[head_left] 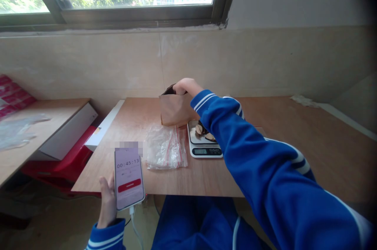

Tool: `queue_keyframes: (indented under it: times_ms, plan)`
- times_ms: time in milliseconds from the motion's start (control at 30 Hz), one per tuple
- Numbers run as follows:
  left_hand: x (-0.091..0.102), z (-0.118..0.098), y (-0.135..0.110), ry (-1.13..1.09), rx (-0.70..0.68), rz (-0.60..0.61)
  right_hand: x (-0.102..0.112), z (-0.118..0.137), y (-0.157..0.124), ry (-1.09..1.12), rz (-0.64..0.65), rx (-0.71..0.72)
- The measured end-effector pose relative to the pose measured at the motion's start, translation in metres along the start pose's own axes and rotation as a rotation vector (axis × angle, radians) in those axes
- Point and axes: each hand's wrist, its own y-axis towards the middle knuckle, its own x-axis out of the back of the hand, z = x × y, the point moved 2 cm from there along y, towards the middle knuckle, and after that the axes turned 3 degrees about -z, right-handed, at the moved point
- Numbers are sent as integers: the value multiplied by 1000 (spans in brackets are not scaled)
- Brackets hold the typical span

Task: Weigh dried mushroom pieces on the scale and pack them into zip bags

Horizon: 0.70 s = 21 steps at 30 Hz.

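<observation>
My left hand [107,199] is closed around a smartphone [129,177], whose lit screen reads 00:45:13; a white charging cable [132,214] is plugged into its lower end. My right hand [186,85] reaches into the mouth of a brown paper bag [175,109] standing upright at the back of the table. Its fingers are hidden inside the bag. In front of the bag lies a pile of clear zip bags [166,147] with red seal lines. Beside them, a white digital scale [206,151] carries several pale and dark dried slices [199,129], partly covered by my right sleeve.
The wooden table [271,118] stands against a tiled wall [118,61] below a window. To the left are a red stool [63,163] and another table [26,144] with clear plastic on it. A crumpled white item [304,101] lies at the back right.
</observation>
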Motion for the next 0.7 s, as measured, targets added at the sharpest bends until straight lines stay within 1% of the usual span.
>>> queue_keyframes:
  times_ms: [67, 100, 133, 200, 300, 433, 533, 567, 633, 667, 700]
  plan:
    - [12, -3, 11, 21, -9, -20, 5, 1, -4, -164, 238, -22]
    - [17, -5, 17, 31, -18, -26, 8, 2, -6, -220, 297, -15]
    - [22, -7, 21, 39, -26, -35, 12, 3, -9, -234, 283, 5]
    - [26, -12, 27, 49, -44, -59, 20, 3, -16, -189, 165, 34]
    - [24, -18, 26, 45, -64, -82, 29, 0, -31, -106, -11, 70]
    - [10, -21, 11, 40, -89, -49, 38, -2, -60, -20, -196, 148]
    - [-2, -20, -2, 32, -110, -7, 40, -1, -95, 187, -404, 186]
    - [-6, -20, -6, 24, -112, 10, 38, -2, -110, 266, -470, 182]
    - [-13, -19, -11, 2, -112, 39, 26, -10, -140, 403, -555, 151]
    - [-15, -18, -12, -11, -110, 49, 16, -16, -155, 453, -581, 121]
    - [-17, -18, -12, -21, -107, 56, 4, -24, -170, 491, -579, 89]
